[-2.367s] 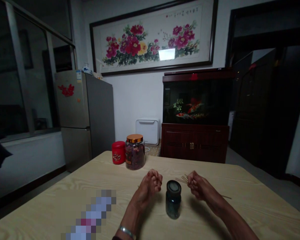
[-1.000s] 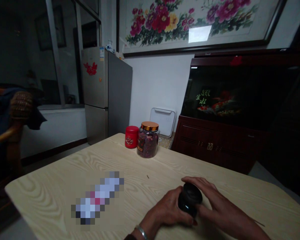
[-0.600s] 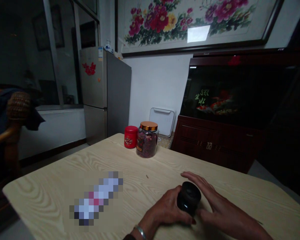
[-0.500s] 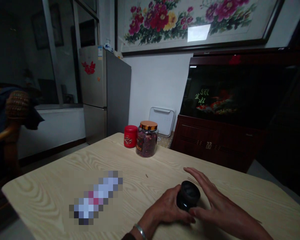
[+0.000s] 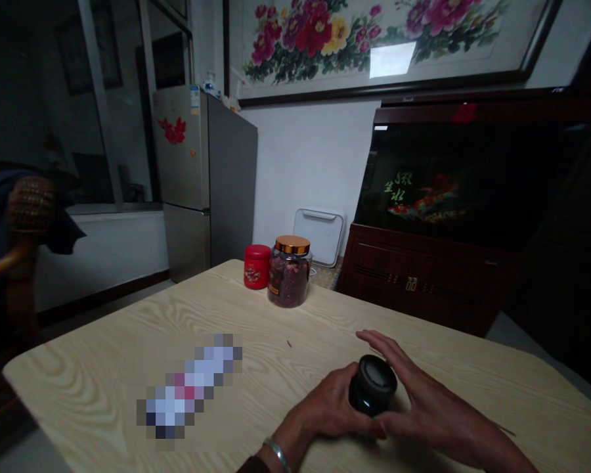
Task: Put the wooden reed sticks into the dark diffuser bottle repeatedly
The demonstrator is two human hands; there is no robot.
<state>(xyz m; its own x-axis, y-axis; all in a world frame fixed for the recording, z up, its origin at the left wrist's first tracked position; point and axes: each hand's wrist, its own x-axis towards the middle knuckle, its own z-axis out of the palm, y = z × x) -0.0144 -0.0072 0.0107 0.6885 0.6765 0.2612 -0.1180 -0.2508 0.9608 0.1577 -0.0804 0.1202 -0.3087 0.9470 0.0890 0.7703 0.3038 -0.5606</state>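
A small glossy black pot (image 5: 370, 394) with a wide round top stands tilted between my two hands near the front of the table. My left hand (image 5: 332, 404), with a silver bangle at the wrist, is wrapped round the pot's left side and front. To the right, my right hand (image 5: 418, 401) has its fingers stretched out and apart, reaching past the pot's far side. Its thumb lies by the pot's lower front, close to my left fingertips. The pot's underside is hidden by my hands.
On the wood-grain table (image 5: 187, 309) lie a blurred-out long item (image 5: 192, 381) at left and a short brown bit of stick (image 5: 289, 343). A red canister (image 5: 257, 268) and a copper-lidded jar of dark dried pieces (image 5: 289, 279) stand at the far edge. A thin stick (image 5: 506, 430) shows beyond my right forearm.
The pot has turned slightly, and its top now shows as a paler, flatter disc where a dark hollow showed before. My hands have shifted only a little.
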